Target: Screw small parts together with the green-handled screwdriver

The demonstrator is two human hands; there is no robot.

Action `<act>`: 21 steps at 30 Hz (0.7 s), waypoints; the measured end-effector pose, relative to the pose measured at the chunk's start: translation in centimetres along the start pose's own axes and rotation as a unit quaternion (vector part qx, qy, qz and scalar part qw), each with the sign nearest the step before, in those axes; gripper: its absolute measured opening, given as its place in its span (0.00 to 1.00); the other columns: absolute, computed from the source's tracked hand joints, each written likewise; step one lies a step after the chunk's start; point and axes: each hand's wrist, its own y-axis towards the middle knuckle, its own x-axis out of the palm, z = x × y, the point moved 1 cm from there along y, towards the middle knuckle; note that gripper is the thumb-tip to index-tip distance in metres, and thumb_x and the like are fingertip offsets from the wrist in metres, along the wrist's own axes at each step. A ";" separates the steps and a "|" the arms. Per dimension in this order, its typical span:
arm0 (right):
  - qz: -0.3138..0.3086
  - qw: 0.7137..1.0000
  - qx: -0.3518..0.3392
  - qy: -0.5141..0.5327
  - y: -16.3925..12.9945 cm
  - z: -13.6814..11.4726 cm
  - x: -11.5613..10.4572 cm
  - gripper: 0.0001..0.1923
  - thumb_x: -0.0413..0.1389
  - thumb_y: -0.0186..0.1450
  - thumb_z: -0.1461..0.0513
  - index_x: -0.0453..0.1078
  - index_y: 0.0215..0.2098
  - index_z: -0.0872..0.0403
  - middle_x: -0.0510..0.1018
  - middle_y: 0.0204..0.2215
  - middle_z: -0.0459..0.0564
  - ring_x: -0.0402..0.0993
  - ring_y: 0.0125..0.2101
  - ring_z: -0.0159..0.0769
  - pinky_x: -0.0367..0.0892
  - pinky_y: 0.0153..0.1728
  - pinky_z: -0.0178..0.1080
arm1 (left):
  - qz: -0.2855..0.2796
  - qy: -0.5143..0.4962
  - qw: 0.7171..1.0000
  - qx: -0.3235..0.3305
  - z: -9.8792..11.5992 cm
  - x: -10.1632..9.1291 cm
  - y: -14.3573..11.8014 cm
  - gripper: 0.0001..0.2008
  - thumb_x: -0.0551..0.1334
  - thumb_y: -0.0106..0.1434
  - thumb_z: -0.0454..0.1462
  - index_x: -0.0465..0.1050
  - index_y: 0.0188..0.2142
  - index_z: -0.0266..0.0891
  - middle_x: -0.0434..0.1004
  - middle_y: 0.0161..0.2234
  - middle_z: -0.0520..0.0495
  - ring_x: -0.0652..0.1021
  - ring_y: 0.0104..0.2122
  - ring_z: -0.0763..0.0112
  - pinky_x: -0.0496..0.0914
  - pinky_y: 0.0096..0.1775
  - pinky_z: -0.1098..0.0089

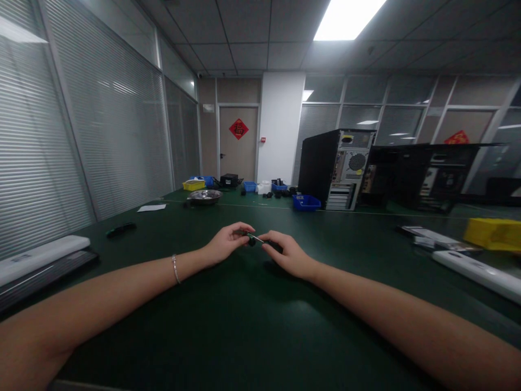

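Near the middle of the green table (244,326), my left hand (228,243) is closed around a small dark part with some green on it (251,239); its exact kind is too small to make out. My right hand (290,254) grips the dark handle of a screwdriver (258,239). The thin metal shaft points left, and its tip reaches the small part. My fingers hide much of the handle. Both hands are just above the tabletop, close together.
A metal bowl (204,196) and white paper (151,208) lie at the back left. A blue bin (306,203) stands before a computer tower (337,168). At right are a yellow bin (492,234) and a long white device (480,274). A dark tool (121,229) lies left.
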 end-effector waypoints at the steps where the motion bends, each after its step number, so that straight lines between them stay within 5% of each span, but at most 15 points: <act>1: -0.010 1.000 -0.003 0.000 0.0 0.0 0.0 0.15 0.48 0.66 0.63 0.67 0.50 0.52 0.74 0.38 0.50 0.69 0.38 0.36 0.64 0.41 0.39 | 0.008 -0.013 1.000 -0.007 -0.1 0.0 0.0 0.14 0.59 0.59 0.33 0.64 0.46 0.36 0.68 0.42 0.45 0.74 0.39 0.68 0.69 0.41 0.65; 13: -0.047 0.999 -0.020 0.004 0.0 -0.3 0.1 0.16 0.49 0.66 0.63 0.66 0.52 0.52 0.74 0.41 0.51 0.70 0.38 0.35 0.65 0.41 0.39 | -0.001 0.007 0.998 -0.056 0.4 0.4 -0.3 0.21 0.51 0.64 0.46 0.69 0.47 0.33 0.73 0.37 0.43 0.73 0.35 0.69 0.67 0.40 0.66; 21: 0.050 0.999 -0.005 -0.005 -0.2 0.1 0.1 0.16 0.49 0.65 0.63 0.65 0.51 0.51 0.74 0.44 0.51 0.70 0.43 0.38 0.64 0.45 0.42 | 0.002 0.012 1.000 -0.019 0.4 0.1 0.0 0.15 0.60 0.58 0.35 0.68 0.46 0.34 0.72 0.38 0.45 0.74 0.36 0.69 0.69 0.40 0.66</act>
